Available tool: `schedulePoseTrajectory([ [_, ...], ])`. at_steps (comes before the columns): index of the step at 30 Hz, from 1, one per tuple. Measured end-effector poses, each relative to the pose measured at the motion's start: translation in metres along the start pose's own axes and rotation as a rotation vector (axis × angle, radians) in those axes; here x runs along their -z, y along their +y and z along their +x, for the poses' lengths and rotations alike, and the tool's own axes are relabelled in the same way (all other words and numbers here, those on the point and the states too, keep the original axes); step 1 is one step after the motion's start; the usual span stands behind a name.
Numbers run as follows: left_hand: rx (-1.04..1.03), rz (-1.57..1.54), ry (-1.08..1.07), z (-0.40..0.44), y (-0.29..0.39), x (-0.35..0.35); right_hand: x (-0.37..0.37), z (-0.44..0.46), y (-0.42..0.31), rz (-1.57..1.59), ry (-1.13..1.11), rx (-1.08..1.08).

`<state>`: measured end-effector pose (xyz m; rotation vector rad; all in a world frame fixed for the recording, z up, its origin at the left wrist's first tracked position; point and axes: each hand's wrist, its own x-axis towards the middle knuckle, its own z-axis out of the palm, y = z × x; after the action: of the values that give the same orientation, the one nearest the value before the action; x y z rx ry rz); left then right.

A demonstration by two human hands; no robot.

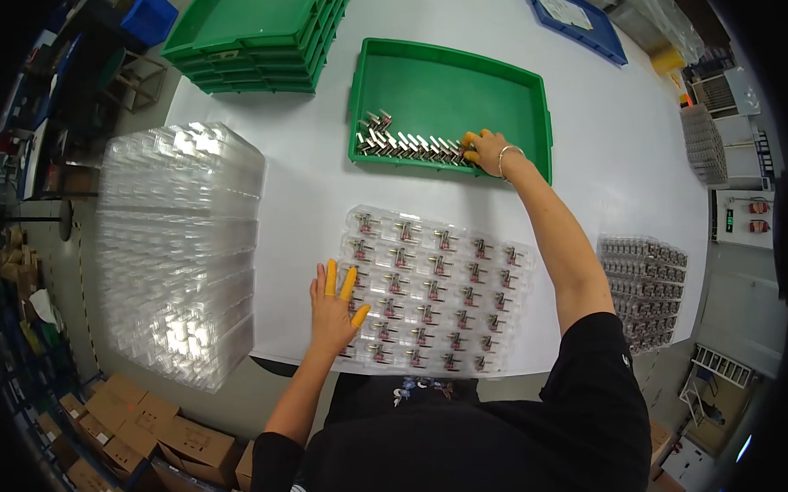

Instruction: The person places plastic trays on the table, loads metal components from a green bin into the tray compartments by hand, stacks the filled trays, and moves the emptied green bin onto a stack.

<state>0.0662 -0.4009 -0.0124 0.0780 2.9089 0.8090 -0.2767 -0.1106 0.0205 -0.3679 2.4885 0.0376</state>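
A clear plastic blister tray [534, 267] lies in front of me, with rows of small metal parts [432, 265] with pins and reddish bits in its pockets. My left hand [331, 313] rests on the tray's left edge, fingers spread, yellow finger cots on some of them. Beyond the tray stands a green bin [457, 66] with silver pin-like metal parts [408, 147] lined up along its near side. My right hand [488, 150], also in yellow finger cots, reaches into the bin. Its fingers are bent together at the right end of that row; what lies between them is mostly hidden.
At left rises a tall stack of clear trays [182, 253]. Stacked green bins [248, 43] stand at the back left, and a blue bin [573, 18] with a paper lies at the back right. Stacked filled trays [643, 294] sit right, cardboard boxes [193, 444] on the floor lower left.
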Motion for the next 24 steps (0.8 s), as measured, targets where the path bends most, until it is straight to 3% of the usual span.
schedulePoseTrajectory([
  [5,0.028,0.025,0.132,0.002,0.022,-0.006,-0.01,0.013,0.013,-0.001,0.053,0.026],
  [9,-0.047,-0.259,0.369,0.034,0.042,-0.003,-0.013,0.022,0.035,0.218,0.235,0.052],
  [12,-0.008,-0.524,0.37,0.072,0.064,0.003,0.014,-0.007,0.009,0.24,0.229,0.163],
  [14,0.247,-1.266,0.081,0.097,0.073,0.001,0.035,-0.042,-0.018,0.259,0.219,0.268],
  [15,0.248,-1.273,0.092,0.108,0.072,-0.005,0.04,-0.058,-0.038,0.201,0.213,0.358],
  [19,-0.088,-2.947,-0.576,0.14,0.055,-0.047,0.015,-0.116,-0.106,0.032,0.317,0.641],
  [20,-0.1,-2.951,-0.559,0.139,0.057,-0.041,0.012,-0.124,-0.117,0.086,0.211,0.636],
  [22,0.197,-2.819,-0.46,0.128,0.058,-0.021,0.01,-0.12,-0.121,0.138,0.099,0.638],
  [24,0.48,-2.659,-0.369,0.112,0.055,-0.005,0.007,-0.086,-0.102,0.708,0.155,0.713],
])
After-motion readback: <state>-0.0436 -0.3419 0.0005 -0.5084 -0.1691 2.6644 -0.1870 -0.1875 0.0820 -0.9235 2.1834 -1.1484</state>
